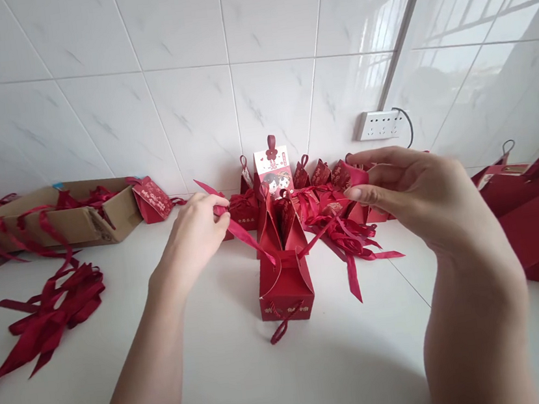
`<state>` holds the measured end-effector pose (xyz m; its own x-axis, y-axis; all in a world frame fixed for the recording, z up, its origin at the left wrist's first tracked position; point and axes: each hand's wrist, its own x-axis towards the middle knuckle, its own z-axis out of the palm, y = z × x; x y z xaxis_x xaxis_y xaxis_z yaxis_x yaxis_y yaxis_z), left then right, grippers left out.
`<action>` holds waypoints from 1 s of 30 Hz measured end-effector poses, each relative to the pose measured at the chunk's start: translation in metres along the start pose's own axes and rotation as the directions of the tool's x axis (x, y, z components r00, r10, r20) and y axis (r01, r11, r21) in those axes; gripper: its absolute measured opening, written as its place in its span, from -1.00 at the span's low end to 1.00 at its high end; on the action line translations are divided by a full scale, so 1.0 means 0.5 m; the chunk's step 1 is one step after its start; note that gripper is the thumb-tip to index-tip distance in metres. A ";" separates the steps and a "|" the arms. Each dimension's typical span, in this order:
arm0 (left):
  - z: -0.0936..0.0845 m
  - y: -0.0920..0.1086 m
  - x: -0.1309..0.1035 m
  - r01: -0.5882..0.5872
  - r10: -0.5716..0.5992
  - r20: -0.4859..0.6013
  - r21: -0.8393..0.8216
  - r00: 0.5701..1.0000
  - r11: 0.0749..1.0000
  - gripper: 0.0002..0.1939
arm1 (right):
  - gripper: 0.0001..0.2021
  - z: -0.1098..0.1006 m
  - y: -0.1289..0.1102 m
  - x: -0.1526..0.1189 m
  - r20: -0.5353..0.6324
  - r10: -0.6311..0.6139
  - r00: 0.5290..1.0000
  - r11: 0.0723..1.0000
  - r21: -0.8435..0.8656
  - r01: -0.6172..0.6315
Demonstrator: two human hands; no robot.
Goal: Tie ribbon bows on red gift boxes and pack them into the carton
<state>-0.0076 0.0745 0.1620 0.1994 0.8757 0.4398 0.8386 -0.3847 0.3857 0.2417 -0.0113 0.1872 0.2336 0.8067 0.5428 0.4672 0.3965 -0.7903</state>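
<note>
Head view: left hand (197, 229) and right hand (408, 191) are each pinching the ribbon (250, 240) near an end; it is probably handling light, soft, slippery. Between and below both grips, the box (287, 305) is resting, seemingly stiff but crushable, its base sides offering safest hold.

White worktop (211, 366) seen against a tiled wall, red box (287, 298) set near the middle, loose red ribbons (73, 301) heaped at the left, cardboard carton (68, 220) placed behind them, more ribbons (352, 237) and small red boxes (320, 175) crowded toward the wall.
</note>
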 end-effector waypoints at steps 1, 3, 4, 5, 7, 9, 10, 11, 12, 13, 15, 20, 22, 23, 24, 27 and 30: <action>0.001 0.001 -0.001 -0.015 0.015 0.028 -0.010 1.000 1.000 -0.74 | -0.62 0.000 0.001 0.001 -0.018 0.000 1.000 0.998 0.067 0.002; 0.002 0.005 -0.003 -0.040 0.044 0.077 -0.050 0.996 0.998 -0.78 | -0.58 0.000 0.004 0.004 -0.079 0.000 0.997 0.983 0.185 0.014; 0.003 0.008 -0.004 -0.049 0.056 0.092 -0.078 0.994 0.996 -0.80 | -0.58 0.000 0.005 0.006 -0.106 0.002 0.994 0.972 0.233 0.023; 0.003 0.011 -0.004 -0.054 0.065 0.098 -0.110 0.993 0.992 -0.82 | -0.59 0.000 0.006 0.008 -0.128 0.006 0.992 0.961 0.276 0.030; 0.006 0.015 -0.003 -0.057 0.076 0.092 -0.190 0.993 0.980 -0.86 | -0.61 -0.001 0.007 0.011 -0.162 0.012 0.987 0.935 0.351 0.046; 0.011 0.014 0.001 -0.055 0.085 0.092 -0.292 0.992 0.955 -0.87 | -0.61 -0.001 0.009 0.014 -0.198 0.010 0.980 0.913 0.402 0.072; 0.015 0.012 0.004 -0.052 0.091 0.094 -0.353 0.991 0.934 -0.87 | -0.61 -0.001 0.010 0.015 -0.209 0.008 0.978 0.904 0.419 0.082; 0.019 0.008 0.008 -0.048 0.096 0.092 -0.423 0.991 0.905 -0.88 | -0.60 -0.001 0.012 0.017 -0.208 0.007 0.978 0.898 0.432 0.085; 0.024 0.004 0.012 -0.041 0.094 0.080 -0.501 0.992 0.864 -0.88 | -0.59 0.000 0.015 0.018 -0.191 0.006 0.982 0.896 0.438 0.079; 0.029 0.000 0.016 -0.033 0.086 0.064 -0.585 0.994 0.811 -0.88 | -0.57 0.002 0.019 0.020 -0.155 0.008 0.988 0.899 0.433 0.061; 0.037 -0.006 0.023 -0.032 0.055 0.005 -0.762 0.998 0.647 -0.85 | -0.54 0.008 0.029 0.024 -0.042 0.010 0.999 0.921 0.389 0.007; 0.030 -0.009 0.038 -0.165 -0.116 -0.167 -0.986 0.979 0.028 -0.58 | -0.55 0.040 0.064 0.035 0.406 0.061 0.912 0.978 0.156 -0.135; 0.024 -0.011 0.042 -0.183 -0.184 -0.161 -0.977 0.970 -0.111 -0.56 | -0.65 0.056 0.074 0.039 0.525 0.130 0.841 0.983 0.043 -0.179; 0.022 -0.013 0.044 -0.166 -0.201 -0.135 -0.975 0.970 -0.150 -0.60 | -0.72 0.062 0.077 0.040 0.544 0.149 0.826 0.982 0.016 -0.188; 0.021 -0.015 0.045 -0.132 -0.207 -0.094 -0.976 0.974 -0.174 -0.66 | -0.78 0.067 0.078 0.042 0.529 0.149 0.836 0.982 0.021 -0.189; 0.031 -0.020 0.047 0.024 -0.235 0.063 -0.986 0.970 -0.165 -0.74 | -0.72 0.071 0.073 0.044 0.259 0.065 0.964 0.969 0.213 -0.123; 0.052 -0.014 0.044 0.128 -0.223 0.148 -0.987 0.964 -0.099 -0.67 | -0.53 0.065 0.068 0.043 -0.037 0.047 0.998 0.920 0.392 -0.029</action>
<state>0.0040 0.1041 0.1480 0.0802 0.9726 0.2182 -0.5579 -0.1376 0.8184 0.2349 0.0338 0.1629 0.2872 0.8075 0.5152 0.0888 0.5131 -0.8537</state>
